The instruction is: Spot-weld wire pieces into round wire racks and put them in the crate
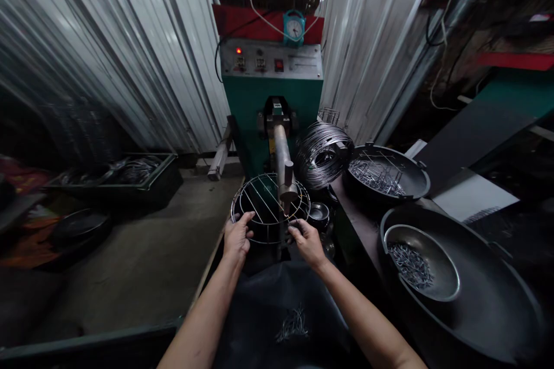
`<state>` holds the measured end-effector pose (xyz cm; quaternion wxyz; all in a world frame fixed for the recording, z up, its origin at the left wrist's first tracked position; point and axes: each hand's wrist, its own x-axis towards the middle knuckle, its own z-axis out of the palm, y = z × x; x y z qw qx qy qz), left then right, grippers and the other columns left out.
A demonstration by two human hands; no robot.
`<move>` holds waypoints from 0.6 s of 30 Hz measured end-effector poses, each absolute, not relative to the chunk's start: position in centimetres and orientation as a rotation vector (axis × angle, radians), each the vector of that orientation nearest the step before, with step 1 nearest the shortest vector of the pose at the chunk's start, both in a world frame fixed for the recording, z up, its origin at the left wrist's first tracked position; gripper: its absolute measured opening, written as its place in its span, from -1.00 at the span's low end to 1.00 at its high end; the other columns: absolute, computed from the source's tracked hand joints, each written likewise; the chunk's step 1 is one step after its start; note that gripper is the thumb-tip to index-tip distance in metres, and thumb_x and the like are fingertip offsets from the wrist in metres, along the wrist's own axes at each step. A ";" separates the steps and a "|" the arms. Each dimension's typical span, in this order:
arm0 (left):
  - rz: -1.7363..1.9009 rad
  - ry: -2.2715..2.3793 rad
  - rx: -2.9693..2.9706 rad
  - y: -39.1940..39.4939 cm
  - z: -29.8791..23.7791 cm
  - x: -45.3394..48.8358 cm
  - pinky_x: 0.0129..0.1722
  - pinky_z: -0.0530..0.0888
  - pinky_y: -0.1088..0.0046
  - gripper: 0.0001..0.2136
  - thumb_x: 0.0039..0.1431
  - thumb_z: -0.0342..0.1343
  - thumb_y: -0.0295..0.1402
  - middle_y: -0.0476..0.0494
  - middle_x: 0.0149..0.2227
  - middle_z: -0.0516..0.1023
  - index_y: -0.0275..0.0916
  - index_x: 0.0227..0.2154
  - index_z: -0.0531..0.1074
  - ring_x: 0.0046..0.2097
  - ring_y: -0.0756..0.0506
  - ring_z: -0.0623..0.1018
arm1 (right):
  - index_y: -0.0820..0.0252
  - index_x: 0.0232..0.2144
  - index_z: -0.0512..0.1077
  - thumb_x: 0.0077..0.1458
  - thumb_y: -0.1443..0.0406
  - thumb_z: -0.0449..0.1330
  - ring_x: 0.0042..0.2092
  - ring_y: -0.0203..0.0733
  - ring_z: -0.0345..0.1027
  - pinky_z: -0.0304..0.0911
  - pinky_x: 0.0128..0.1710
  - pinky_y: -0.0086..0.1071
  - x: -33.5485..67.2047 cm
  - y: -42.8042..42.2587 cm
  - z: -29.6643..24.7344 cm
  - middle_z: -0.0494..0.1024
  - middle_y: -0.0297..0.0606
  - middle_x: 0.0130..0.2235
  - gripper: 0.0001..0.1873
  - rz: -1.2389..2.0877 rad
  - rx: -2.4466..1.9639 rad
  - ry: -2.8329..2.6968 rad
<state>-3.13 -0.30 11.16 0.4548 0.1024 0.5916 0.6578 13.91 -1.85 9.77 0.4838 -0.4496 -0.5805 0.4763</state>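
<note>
A round wire rack lies under the steel arm of a green welding machine. My left hand grips the rack's near left rim, thumb over the ring. My right hand is closed on the rim at the near right, close to the arm's tip. A small heap of short metal pins rests on the dark apron over my lap.
Right of the machine sit a coil of wire, a black pan with pins, and a large black basin holding a steel bowl of pins. A green tray and corrugated metal walls stand left.
</note>
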 end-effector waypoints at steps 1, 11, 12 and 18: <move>1.629 1.458 0.252 -0.3 11.2 -3.1 -0.67 0.08 0.62 -0.53 -0.52 0.29 -0.33 0.16 -0.59 0.21 -0.23 -0.44 0.23 -0.61 0.15 0.14 | 0.18 -0.44 0.34 0.00 0.20 0.09 -0.57 -0.34 0.28 0.22 -0.53 -0.46 13.9 -1.8 9.8 0.44 -0.38 -0.51 -0.85 1.161 -1.094 -1.416; 1.621 1.432 0.205 0.4 11.0 -3.1 -0.70 0.03 0.62 -0.54 -0.53 0.29 -0.33 0.20 -0.61 0.15 -0.24 -0.48 0.21 -0.64 0.16 0.09 | 0.19 -0.45 0.34 -0.01 0.20 0.09 -0.58 -0.37 0.25 0.18 -0.54 -0.47 14.0 -0.6 10.3 0.45 -0.38 -0.51 -0.84 1.179 -1.116 -1.444; 1.618 1.431 0.199 0.5 11.0 -3.1 -0.70 0.03 0.62 -0.54 -0.53 0.29 -0.33 0.20 -0.62 0.14 -0.23 -0.48 0.20 -0.64 0.16 0.09 | 0.19 -0.45 0.34 -0.02 0.20 0.09 -0.58 -0.37 0.24 0.18 -0.54 -0.47 14.1 -0.5 10.4 0.44 -0.38 -0.52 -0.84 1.187 -1.112 -1.442; 1.606 1.502 0.171 0.5 10.8 -3.1 -0.70 0.07 0.60 -0.57 -0.51 0.29 -0.34 0.15 -0.58 0.19 -0.24 -0.50 0.21 -0.61 0.14 0.15 | 0.20 -0.47 0.34 -0.04 0.17 0.13 -0.59 -0.37 0.25 0.16 -0.57 -0.49 14.0 -0.3 10.2 0.43 -0.40 -0.54 -0.81 1.280 -1.098 -1.382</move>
